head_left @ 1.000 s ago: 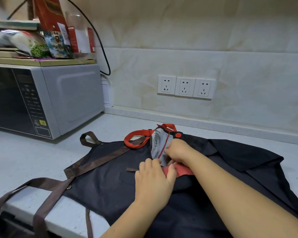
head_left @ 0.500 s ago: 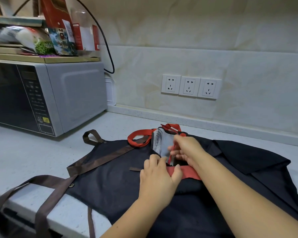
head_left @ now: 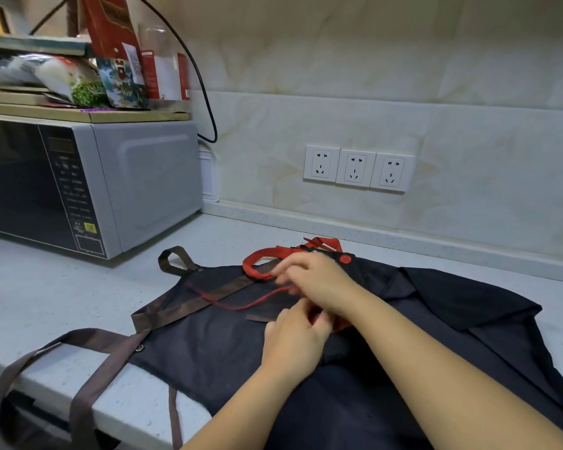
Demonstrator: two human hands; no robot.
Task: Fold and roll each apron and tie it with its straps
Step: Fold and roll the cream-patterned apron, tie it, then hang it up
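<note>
Apron (head_left: pixel 228 349) lies spread mid-counter (head_left: pixel 46 303), unrolled. Red-trimmed fold (head_left: pixel 337 323) is pinched by the curled left hand (head_left: pixel 293 342); the right hand (head_left: pixel 319 280) is blurred, so its grip cannot be told. Risk: the thin red cord (head_left: pixel 241 307), trailing left across the brown strap (head_left: pixel 176 308), may be snagged, and the fold pulled loose

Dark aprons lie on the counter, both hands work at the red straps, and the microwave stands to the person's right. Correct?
No: in the head view the microwave stands to the person's left. The dark aprons do lie on the counter, left hand and right hand at the red straps.
</note>
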